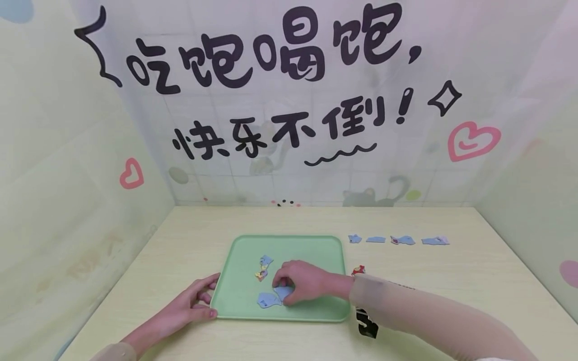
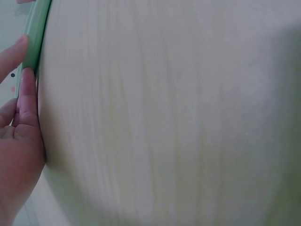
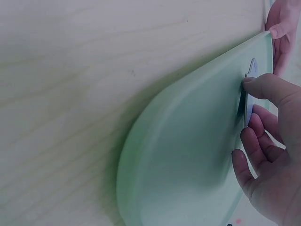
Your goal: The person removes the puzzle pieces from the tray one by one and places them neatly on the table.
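In the head view my right hand (image 1: 303, 282) reaches over the green tray (image 1: 244, 245) and pinches a light-blue puzzle piece (image 1: 283, 292) by its edges. In the right wrist view, the thumb and fingers hold this piece (image 3: 249, 106) from opposite sides. Close against it lies another blue piece (image 1: 267, 300); whether they interlock, I cannot tell. Farther back on the tray sits a small blue, yellow and pink group of pieces (image 1: 264, 267). My left hand (image 1: 191, 303) touches the tray's front-left corner, fingers relaxed along its outer rim (image 2: 35, 42).
Several blue pieces (image 1: 403, 240) lie in a row on the table, right of the tray at the back. A red piece (image 1: 358, 270) and a black piece (image 1: 367, 323) are partly covered by the right arm. A printed wall sheet (image 1: 271, 185) stands behind the table.
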Demonstrator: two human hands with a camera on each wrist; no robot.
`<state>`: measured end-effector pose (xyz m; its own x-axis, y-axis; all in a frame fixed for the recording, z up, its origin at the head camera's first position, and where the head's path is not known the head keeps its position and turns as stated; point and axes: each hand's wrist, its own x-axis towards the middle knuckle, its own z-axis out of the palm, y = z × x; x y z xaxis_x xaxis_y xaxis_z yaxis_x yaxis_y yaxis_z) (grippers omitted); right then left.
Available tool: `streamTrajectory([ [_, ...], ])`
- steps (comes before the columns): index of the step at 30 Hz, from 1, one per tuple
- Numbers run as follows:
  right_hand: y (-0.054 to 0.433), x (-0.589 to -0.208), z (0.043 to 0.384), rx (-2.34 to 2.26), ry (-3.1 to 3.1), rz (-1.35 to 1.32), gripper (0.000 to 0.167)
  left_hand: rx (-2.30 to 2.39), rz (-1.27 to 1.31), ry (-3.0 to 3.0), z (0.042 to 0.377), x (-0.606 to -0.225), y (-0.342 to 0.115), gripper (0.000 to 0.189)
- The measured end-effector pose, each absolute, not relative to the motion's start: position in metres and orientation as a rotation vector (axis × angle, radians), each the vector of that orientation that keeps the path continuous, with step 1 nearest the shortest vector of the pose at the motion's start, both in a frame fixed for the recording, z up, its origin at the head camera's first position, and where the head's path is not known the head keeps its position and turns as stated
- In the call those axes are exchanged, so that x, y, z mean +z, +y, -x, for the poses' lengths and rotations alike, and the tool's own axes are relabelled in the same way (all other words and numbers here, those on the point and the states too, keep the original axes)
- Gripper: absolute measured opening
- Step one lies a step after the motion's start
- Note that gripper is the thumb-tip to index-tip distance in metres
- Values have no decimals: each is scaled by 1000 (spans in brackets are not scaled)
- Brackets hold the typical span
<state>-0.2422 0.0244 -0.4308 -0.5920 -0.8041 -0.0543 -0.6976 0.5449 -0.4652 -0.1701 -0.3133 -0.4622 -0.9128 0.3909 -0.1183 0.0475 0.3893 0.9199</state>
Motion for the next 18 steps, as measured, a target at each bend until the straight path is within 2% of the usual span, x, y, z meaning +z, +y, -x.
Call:
streamTrajectory([
  [18, 48, -428, 248, -579, 2477, 1289, 41, 1526, -406, 2336, 172, -464, -314, 88],
])
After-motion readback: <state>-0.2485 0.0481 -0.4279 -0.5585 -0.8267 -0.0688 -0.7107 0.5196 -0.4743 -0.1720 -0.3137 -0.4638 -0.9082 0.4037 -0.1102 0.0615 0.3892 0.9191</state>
